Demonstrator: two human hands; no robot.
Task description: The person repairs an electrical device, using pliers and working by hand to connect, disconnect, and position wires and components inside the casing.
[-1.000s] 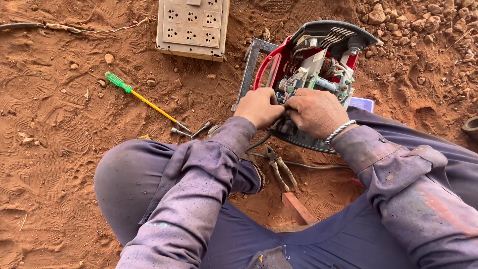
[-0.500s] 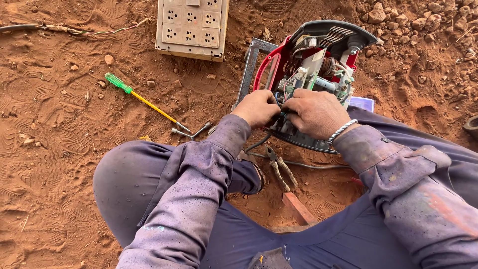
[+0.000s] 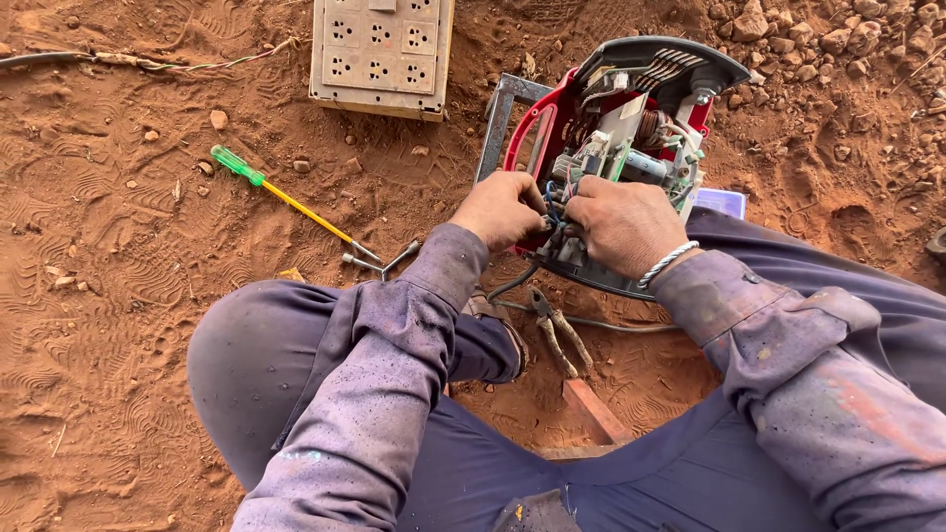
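An opened red and grey power tool (image 3: 631, 128) lies on the red dirt with its wiring and coils exposed. My left hand (image 3: 505, 209) and my right hand (image 3: 623, 225) meet at its lower inner part, fingers pinched on small wires there. A metal bracelet (image 3: 666, 264) circles my right wrist. What exactly the fingertips hold is hidden between the two hands.
Pliers (image 3: 554, 331) lie on the dirt between my knees beside a cable. A screwdriver with a green and yellow handle (image 3: 286, 199) and two small metal bits (image 3: 379, 262) lie left. A beige socket board (image 3: 382, 51) sits beyond. A reddish wooden piece (image 3: 597, 412) lies near my legs.
Both hands have stayed on the tool's wiring, with the fingers shifting slightly. Everything else on the ground is unmoved.
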